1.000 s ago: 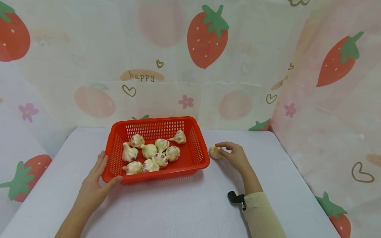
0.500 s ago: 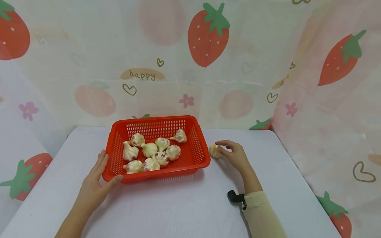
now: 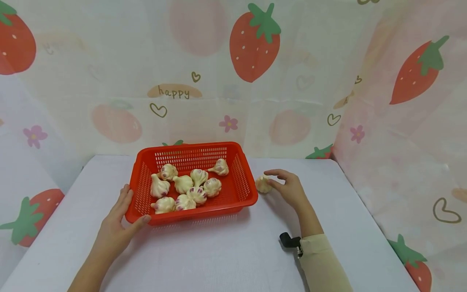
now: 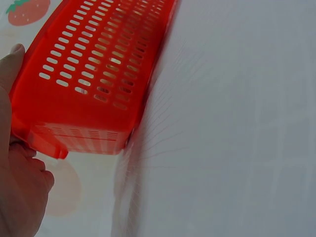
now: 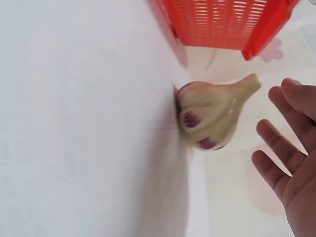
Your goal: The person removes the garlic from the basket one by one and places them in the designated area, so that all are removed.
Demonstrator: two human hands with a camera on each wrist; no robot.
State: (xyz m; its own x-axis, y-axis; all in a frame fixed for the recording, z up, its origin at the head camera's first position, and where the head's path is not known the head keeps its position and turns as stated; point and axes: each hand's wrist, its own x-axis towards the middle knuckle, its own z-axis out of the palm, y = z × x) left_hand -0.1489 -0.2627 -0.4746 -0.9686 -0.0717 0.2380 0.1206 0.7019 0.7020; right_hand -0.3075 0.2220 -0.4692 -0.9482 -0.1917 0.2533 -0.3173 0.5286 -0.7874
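Note:
A red plastic basket [image 3: 222,210] with slotted walls holds several garlic bulbs [image 3: 183,184], pale with purple marks. My left hand [image 3: 116,231] grips its near-left corner, thumb at the front rim and fingers along the left side; in the left wrist view, curled fingers [image 4: 37,170] show under the rim. Just right of the basket, a single garlic bulb [image 5: 210,114] stands on the table, stem up. My right hand [image 3: 290,190] is beside that bulb with thumb and fingers spread; the right wrist view shows a gap between fingertips and stem.
The table [image 3: 226,259] has a white cover. Patterned strawberry sheets [image 3: 306,81] hang behind it and at both sides. A small black device [image 3: 290,240] sits at my right sleeve cuff.
My right hand has shifted very slightly upward in the head view, and the single bulb's stem shows more. The left hand and the basket have stayed in place.

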